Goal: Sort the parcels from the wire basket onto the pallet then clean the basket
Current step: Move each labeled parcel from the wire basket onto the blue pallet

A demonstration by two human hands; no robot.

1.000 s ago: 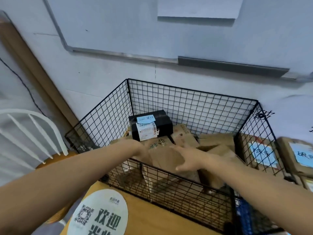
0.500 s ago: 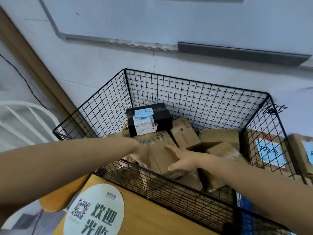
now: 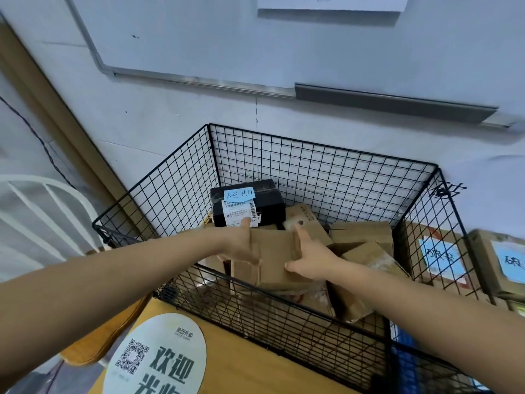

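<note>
Your left hand (image 3: pixel 241 246) and right hand (image 3: pixel 314 260) have tightened their grip, clamped on the plain brown cardboard parcel (image 3: pixel 274 253), now tipped up at the six o'clock rim of the black wire basket (image 3: pixel 312 149), seemingly clear of the pile (image 3: pixel 360 237); the pallet run comes next.
</note>
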